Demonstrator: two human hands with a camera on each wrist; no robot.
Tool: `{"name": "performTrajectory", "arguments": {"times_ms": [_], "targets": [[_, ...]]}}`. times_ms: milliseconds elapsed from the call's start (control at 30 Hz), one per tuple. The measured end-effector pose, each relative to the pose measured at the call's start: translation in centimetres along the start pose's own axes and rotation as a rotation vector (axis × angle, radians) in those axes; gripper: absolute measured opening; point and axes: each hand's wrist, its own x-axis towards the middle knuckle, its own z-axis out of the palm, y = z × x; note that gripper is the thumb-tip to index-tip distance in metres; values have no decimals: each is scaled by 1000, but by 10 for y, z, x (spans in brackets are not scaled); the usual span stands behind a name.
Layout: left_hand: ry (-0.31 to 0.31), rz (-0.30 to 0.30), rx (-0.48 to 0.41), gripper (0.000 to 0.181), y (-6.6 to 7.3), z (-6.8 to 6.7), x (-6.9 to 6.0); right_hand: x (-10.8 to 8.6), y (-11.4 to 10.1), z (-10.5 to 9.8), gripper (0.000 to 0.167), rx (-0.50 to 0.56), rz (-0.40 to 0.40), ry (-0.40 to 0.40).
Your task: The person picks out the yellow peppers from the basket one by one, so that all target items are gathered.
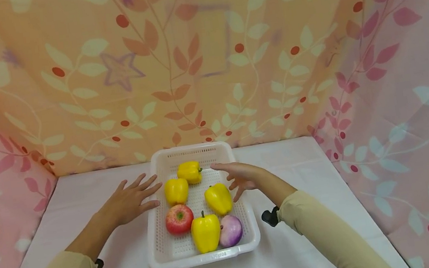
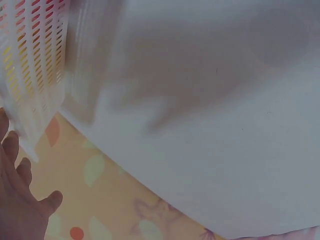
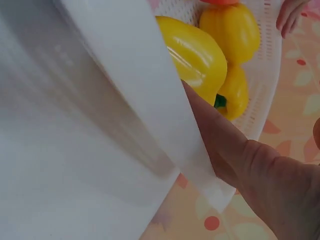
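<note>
A white plastic basket with slotted walls holds several yellow bell peppers, a red apple and a purple onion. My left hand spreads its fingers beside the basket's left rim, palm down and holding nothing. On the opposite side my right hand reaches over the right rim, fingers apart, close to the right-hand pepper. Whether it touches that pepper I cannot tell. In the right wrist view its thumb side lies just past the basket edge.
The basket stands on a white-covered table. A floral curtain rises behind the table, with pink floral cloth at the sides. Dark straps show at the sleeve cuffs.
</note>
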Motion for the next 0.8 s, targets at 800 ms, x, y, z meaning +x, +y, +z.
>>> {"name": "performTrajectory", "arguments": {"times_ms": [800], "targets": [[15,1,-48,67,-2,1,1,29,10,15,79,62,131,13]]}}
